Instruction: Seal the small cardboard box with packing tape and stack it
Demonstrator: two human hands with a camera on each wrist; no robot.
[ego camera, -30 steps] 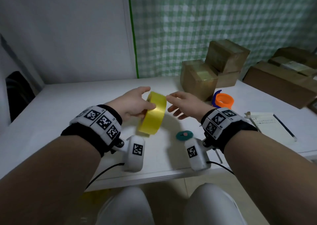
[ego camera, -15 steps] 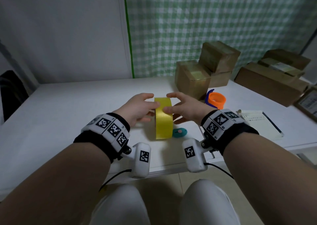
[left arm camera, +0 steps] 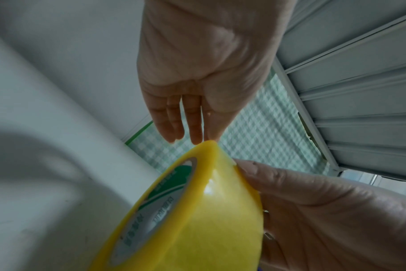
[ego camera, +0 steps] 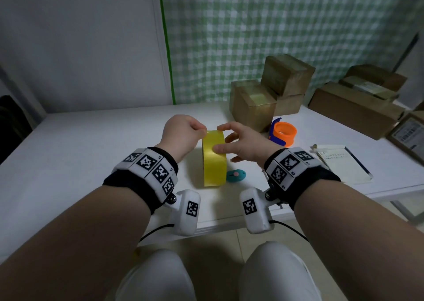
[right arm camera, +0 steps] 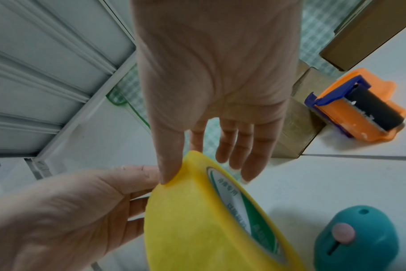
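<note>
A yellow packing tape roll [ego camera: 213, 160] stands on edge near the table's front, its lower rim at or just above the white table [ego camera: 91, 151]. My left hand [ego camera: 195, 128] pinches the roll's top left rim with curled fingertips [left arm camera: 195, 139]. My right hand [ego camera: 229, 140] holds the roll from the right, thumb [right arm camera: 167, 172] pressed on the outer band and fingers hanging past the roll's side. Small cardboard boxes wait at the back right: one in front [ego camera: 252, 103], and another [ego camera: 286, 73] stacked on a third.
An orange and blue tape dispenser [ego camera: 283, 133] sits right of my hands, beside the boxes. A teal cutter [ego camera: 236, 175] lies just right of the roll. A notepad with a pen [ego camera: 339, 163] and long brown cartons [ego camera: 351, 108] fill the right side.
The roll went from tilted in my left hand to upright and edge-on between both hands. My right hand closed onto it, and my left fingertips moved up to its top rim.
</note>
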